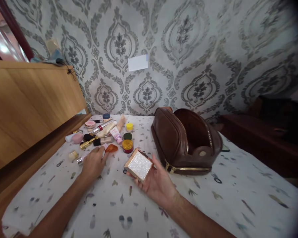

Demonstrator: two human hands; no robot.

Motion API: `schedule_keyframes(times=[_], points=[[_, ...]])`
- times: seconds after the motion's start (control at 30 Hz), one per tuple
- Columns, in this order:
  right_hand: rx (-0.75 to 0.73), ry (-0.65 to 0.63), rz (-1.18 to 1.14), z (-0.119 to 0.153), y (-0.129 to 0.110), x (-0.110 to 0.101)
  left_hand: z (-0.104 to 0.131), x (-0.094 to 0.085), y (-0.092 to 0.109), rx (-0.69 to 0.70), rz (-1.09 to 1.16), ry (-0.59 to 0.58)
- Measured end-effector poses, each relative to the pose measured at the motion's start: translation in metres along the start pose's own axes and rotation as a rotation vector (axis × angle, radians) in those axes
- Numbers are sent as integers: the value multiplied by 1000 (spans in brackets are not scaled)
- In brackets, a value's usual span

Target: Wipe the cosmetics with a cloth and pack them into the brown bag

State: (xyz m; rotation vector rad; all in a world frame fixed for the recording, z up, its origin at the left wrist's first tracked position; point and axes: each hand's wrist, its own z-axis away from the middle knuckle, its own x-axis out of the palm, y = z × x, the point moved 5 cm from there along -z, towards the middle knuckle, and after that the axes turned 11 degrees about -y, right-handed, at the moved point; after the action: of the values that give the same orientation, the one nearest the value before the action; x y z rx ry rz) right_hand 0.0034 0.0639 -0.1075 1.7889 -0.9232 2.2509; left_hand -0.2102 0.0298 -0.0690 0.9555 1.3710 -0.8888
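My right hand [158,185] holds a square compact [139,165] with a glittery silver top and rose-gold edges, fingers beneath it and thumb at its side. Among the cosmetics, my left hand [93,162] reaches down with curled fingers. A silver-ended item [79,161] pokes out beside that hand, and an orange translucent piece [111,148] lies by its thumb and fingertips. What the left fingers grip is hidden. To the right stands a brown leather makeup bag [168,138], unzipped, its flap raised.
Behind the left hand lie a pink-and-white tube [116,135], a foundation bottle [105,141], a gold-handled brush [88,143] and several jars, including an amber jar [127,145] and a yellow-lidded jar [129,126]. A wooden panel [37,102] borders the left; patterned wall [149,89] rises behind.
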Motion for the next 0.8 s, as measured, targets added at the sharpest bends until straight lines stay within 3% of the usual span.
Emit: schedule_keyframes(times=[0.1, 0.2, 0.3, 0.37, 0.47, 0.6, 0.7, 0.8], points=[[-17, -39, -10, -1, -1, -1, 2, -1, 0, -1, -87, 53], [-28, -41, -37, -1, -1, -1, 5, -7, -6, 36, -29, 177], [-51, -53, -76, -2, -3, -1, 8, -19, -9, 107, 260, 303], [-61, -62, -83, -2, -4, 0, 10, -27, -2, 149, 507, 300], [-69, -76, -70, -3, -4, 2, 12, -42, 26, 258, 750, 247], [-70, -125, -46, -3, -2, 5, 17, -60, 76, 503, 792, 236], [-75, -153, -13, -3, 0, 5, 17, -53, 107, 637, 750, 179], [-94, -153, 5, -2, 2, 2, 13, -34, 124, 638, 757, 48]])
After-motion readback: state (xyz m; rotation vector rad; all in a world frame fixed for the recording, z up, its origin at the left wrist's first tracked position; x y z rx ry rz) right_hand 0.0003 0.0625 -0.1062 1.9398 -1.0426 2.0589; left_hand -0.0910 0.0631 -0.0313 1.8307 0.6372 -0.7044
